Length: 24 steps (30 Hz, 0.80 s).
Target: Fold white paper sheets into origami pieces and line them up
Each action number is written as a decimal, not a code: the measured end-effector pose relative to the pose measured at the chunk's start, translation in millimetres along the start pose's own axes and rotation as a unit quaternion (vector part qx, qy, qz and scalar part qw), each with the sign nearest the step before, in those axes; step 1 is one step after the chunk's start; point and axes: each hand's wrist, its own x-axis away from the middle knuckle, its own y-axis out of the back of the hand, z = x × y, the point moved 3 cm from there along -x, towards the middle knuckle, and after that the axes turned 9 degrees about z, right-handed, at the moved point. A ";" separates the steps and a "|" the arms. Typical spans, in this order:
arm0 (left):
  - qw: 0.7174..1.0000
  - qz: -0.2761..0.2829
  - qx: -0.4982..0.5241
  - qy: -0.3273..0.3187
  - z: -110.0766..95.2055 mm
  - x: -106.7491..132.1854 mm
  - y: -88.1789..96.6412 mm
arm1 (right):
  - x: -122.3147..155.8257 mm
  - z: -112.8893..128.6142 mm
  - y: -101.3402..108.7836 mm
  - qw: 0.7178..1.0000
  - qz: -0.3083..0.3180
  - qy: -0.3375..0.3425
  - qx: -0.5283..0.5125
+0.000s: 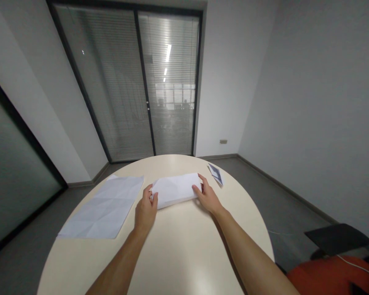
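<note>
A folded sheet of white paper (pixel 176 189) lies lengthwise between my two hands, just over the table. My left hand (pixel 146 209) pinches its left end, thumb on top and fingers behind the edge. At the other end, my right hand (pixel 207 194) grips the paper with the thumb across its upper face. The fingers beneath the paper are partly hidden. To the left of my left hand rests a larger creased white sheet (pixel 107 209), spread flat. Beyond my right hand sits a small folded paper piece (pixel 215 174) with a dark printed patch.
Everything is on a round cream table (pixel 178 250). A red chair seat (pixel 329 275) and a black armrest (pixel 338 238) stand at the lower right. Behind the table is a glass partition (pixel 123 90) with blinds; a wall socket (pixel 223 141) is beside it.
</note>
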 end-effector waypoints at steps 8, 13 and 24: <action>1.000 0.006 0.014 0.025 -3.0 1.0 3.4 | -0.8 -0.4 0.3 0.999 0.001 -0.008 0.050; 0.999 0.022 0.013 0.028 -1.7 1.6 1.9 | -1.8 -3.7 0.4 0.999 -0.003 -0.015 0.046; 0.998 0.023 0.059 -0.013 3.8 -2.0 -4.0 | -3.2 -9.7 -1.5 0.999 0.002 -0.021 0.040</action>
